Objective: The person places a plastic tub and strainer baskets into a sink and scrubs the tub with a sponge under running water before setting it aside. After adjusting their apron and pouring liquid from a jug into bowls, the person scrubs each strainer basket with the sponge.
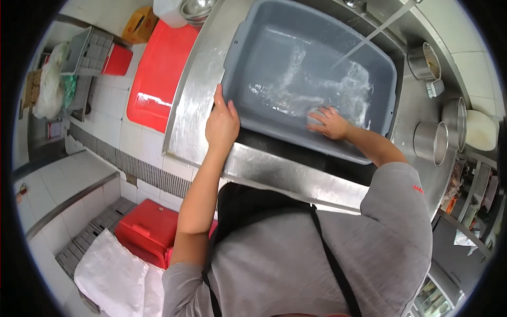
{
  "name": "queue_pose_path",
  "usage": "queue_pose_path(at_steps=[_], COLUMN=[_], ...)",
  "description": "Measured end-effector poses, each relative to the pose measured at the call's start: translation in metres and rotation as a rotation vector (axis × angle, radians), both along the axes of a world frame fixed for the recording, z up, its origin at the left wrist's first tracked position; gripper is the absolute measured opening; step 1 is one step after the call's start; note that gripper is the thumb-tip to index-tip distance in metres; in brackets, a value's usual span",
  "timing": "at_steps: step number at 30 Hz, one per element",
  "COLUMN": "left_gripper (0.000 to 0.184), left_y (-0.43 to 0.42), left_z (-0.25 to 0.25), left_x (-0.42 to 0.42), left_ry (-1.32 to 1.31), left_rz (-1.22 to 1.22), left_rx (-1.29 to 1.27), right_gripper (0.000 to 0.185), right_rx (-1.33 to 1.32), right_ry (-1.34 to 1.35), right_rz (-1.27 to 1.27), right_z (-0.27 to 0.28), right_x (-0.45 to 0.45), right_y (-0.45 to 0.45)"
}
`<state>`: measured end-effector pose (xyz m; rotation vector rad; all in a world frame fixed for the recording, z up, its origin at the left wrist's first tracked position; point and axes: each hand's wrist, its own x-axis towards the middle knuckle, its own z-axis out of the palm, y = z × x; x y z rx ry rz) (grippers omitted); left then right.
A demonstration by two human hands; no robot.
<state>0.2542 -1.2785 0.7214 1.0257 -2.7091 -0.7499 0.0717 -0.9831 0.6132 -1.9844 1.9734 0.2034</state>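
Observation:
A large grey plastic tub sits tilted in the metal sink, its inside wet with suds. My left hand holds the tub's left side near the lower corner, thumb and fingers against the edge. Inside the tub, my right hand presses a pale scrubbing pad on the bottom near the wall closest to me. The fingers cover most of the pad, so its exact make is unclear. From a thin spout at the upper right, water runs into the tub.
Metal pots and a small white brush stand along the right counter. Left of the sink is a red lid-like panel, with stacked metal bowls above. A red box and white sack lie lower left.

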Motion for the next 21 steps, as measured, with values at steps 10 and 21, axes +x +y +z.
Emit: queue_pose_path(at_steps=[10, 21], left_gripper=[0.041, 0.048], left_y=[-0.002, 0.000], left_z=[0.002, 0.004], left_x=[0.002, 0.001], left_ry=[0.054, 0.025], left_rz=[0.050, 0.047], left_rx=[0.101, 0.082], right_gripper=[0.043, 0.016], right_rx=[-0.616, -1.128], right_ry=[-0.688, -0.297], right_rz=[-0.728, -0.640], right_z=[-0.014, 0.074], right_x=[0.079, 0.036], right_y=[-0.230, -0.285])
